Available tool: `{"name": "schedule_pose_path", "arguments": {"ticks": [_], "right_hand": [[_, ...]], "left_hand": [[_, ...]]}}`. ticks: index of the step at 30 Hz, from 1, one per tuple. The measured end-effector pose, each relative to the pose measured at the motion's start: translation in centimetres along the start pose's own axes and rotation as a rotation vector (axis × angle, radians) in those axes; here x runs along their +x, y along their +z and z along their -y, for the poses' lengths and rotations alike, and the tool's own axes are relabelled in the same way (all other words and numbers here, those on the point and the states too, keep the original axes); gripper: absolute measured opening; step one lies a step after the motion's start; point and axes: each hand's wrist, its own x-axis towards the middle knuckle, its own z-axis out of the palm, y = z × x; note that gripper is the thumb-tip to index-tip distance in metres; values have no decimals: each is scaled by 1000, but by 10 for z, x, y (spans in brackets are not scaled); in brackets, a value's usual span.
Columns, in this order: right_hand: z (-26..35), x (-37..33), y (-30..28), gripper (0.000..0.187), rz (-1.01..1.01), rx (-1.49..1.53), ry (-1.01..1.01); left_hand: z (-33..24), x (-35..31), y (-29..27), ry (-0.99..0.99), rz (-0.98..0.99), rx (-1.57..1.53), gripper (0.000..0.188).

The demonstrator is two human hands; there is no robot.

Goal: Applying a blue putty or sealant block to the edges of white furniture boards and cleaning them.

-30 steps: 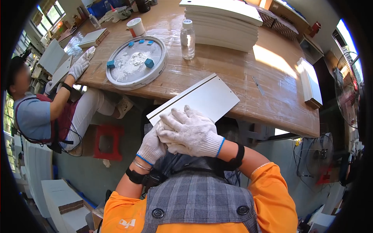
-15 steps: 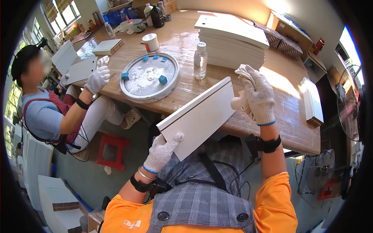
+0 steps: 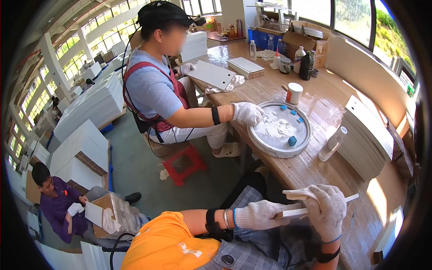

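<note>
A white board (image 3: 297, 211) is in front of me, turned so that mostly its narrow edge shows. My left hand (image 3: 260, 215), in a white knit glove, is closed around the board's left end. My right hand (image 3: 326, 209), gloved too, is closed on a pale cloth (image 3: 300, 193) and lies over the board towards its far end. Its fingertips are partly hidden. Beyond my hands is a round grey lid (image 3: 280, 153) with white paste (image 3: 280, 127) and small blue blocks (image 3: 292, 141). A co-worker's gloved hand (image 3: 248, 113) reaches over the lid's left rim.
A clear bottle (image 3: 333, 144) and a stack of white boards (image 3: 366, 135) stand at the table's right. A white tub (image 3: 294, 93) is behind the lid. A red stool (image 3: 182, 164) is on the floor. Another person (image 3: 58, 202) sits at lower left with a carton.
My view has swung left. The board has turned edge-on, and my right hand with the cloth has come onto it. The co-worker's hand has moved to the lid.
</note>
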Motion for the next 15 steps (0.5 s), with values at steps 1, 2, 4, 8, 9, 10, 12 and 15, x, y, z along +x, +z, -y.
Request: {"name": "schedule_pose_path", "arguments": {"ticks": [1, 2, 4, 8, 9, 10, 12, 15], "right_hand": [[-17, -3, -1, 21, -22, -15, 31], [-34, -8, -4, 20, -49, -29, 68], [-63, -18, -11, 19, -67, -49, 128], [-108, -35, -13, 18, -117, 25, 332], [-122, -41, -16, 17, -78, 14, 351], [-139, -49, -17, 17, -76, 13, 341], [-166, -65, -16, 22, -103, 534, 750], [-197, -88, -21, 27, -183, 352, 668]], "left_hand": [[8, 0, 3, -1, -27, -11, 50], [17, -1, 8, -3, -48, -19, 52], [26, 1, 8, 29, -45, -59, 51], [22, 3, 3, 28, -50, -93, 51], [22, 2, 2, 29, -58, -94, 51], [23, 1, 2, 67, -74, -83, 51], [32, -1, 5, 111, -98, -71, 51], [45, -1, 16, 234, -211, -148, 51]]}}
